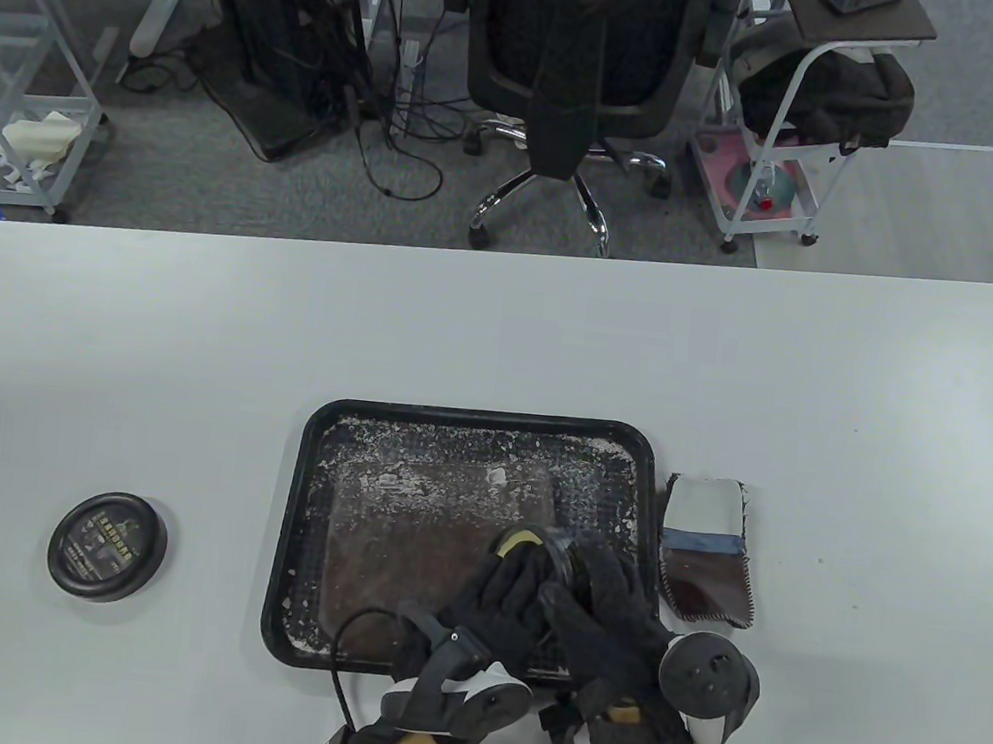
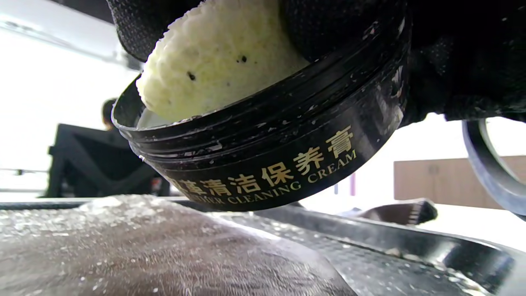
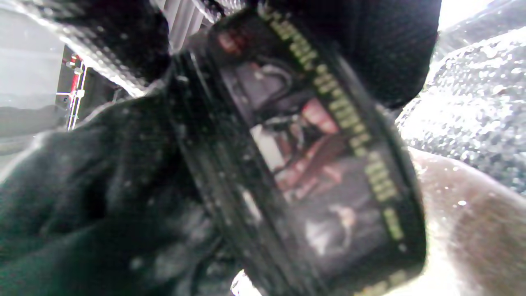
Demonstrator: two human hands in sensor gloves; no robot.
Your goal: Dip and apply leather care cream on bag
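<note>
A brown leather bag [image 1: 410, 539] lies flat in a black tray [image 1: 483, 416], speckled with white residue. Above the tray's near right part my right hand [image 1: 608, 584] grips an open black cream jar [image 1: 570, 563], tilted toward the left. My left hand [image 1: 511, 580] pinches a pale yellow sponge [image 1: 520, 539] and presses it into the jar's mouth. The left wrist view shows the sponge [image 2: 218, 61] inside the jar [image 2: 287, 156], which hangs just above the bag [image 2: 123, 255]. In the right wrist view the jar's label [image 3: 328, 164] fills the frame, with gloved fingers [image 3: 390, 49] curled round it.
The jar's black lid [image 1: 107, 545] lies on the white table at the left. A leather swatch [image 1: 707, 550] with stitched edges lies just right of the tray. An office chair [image 1: 578, 73] and carts stand beyond the table's far edge.
</note>
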